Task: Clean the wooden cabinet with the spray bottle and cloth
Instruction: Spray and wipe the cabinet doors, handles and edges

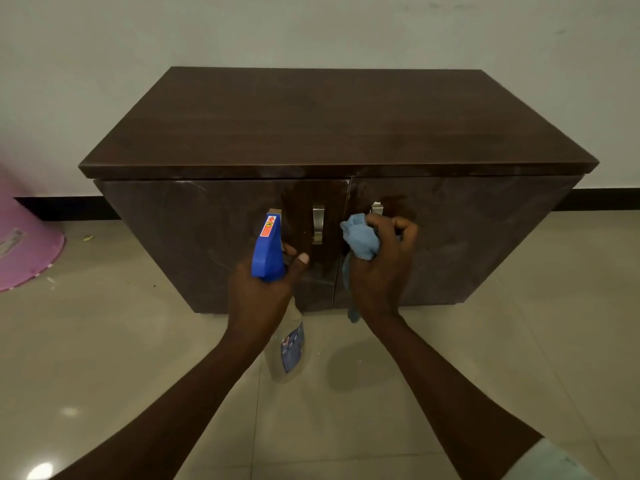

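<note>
A low dark-brown wooden cabinet point(311, 126) with two doors stands against the wall. Each door has a metal handle near the middle seam; the left handle point(318, 223) is in full view. My left hand point(263, 292) grips a spray bottle point(268, 251) with a blue trigger head and a clear body, its nozzle pointing at the left door. My right hand point(381, 268) holds a bunched light-blue cloth point(360, 239) against the right door, just below the right handle point(377, 208), which it partly hides. A tail of cloth hangs down under the hand.
A pink plastic object point(24, 244) sits on the floor at the left edge. The floor is glossy beige tile point(138, 358) with a few small specks near the cabinet. A pale wall with a black skirting strip point(65, 206) runs behind.
</note>
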The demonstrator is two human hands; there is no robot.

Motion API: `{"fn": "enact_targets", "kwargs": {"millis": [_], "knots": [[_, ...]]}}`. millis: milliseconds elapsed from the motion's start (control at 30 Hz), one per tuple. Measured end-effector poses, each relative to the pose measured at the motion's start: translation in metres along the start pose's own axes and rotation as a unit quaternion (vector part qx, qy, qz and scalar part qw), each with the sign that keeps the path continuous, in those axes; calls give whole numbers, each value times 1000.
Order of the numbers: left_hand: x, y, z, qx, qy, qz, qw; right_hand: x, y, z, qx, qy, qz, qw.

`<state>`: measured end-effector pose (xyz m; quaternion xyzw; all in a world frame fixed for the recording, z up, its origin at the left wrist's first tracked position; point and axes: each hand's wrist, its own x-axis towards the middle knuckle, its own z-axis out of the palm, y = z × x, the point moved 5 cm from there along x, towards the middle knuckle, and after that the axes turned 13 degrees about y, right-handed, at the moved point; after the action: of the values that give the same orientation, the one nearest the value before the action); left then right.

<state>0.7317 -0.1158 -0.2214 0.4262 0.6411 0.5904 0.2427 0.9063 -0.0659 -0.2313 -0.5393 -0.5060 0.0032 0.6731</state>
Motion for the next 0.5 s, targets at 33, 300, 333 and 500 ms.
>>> {"fn": "enact_targets", "kwargs": {"millis": [33,300,333,500], "knots": [[-1,0,-1,2,0,1,1000,1,-3,0,4,9,5,1000],[1,-13,-6,16,-8,-20,1000,-7,12,-5,30,8,87,996],[1,-13,-7,17,-5,-19,1000,-9,15,-5,31,-6,89,995],[1,-8,-5,20,-2,-15,1000,-16,23,-10,36,12,145,989]]}}
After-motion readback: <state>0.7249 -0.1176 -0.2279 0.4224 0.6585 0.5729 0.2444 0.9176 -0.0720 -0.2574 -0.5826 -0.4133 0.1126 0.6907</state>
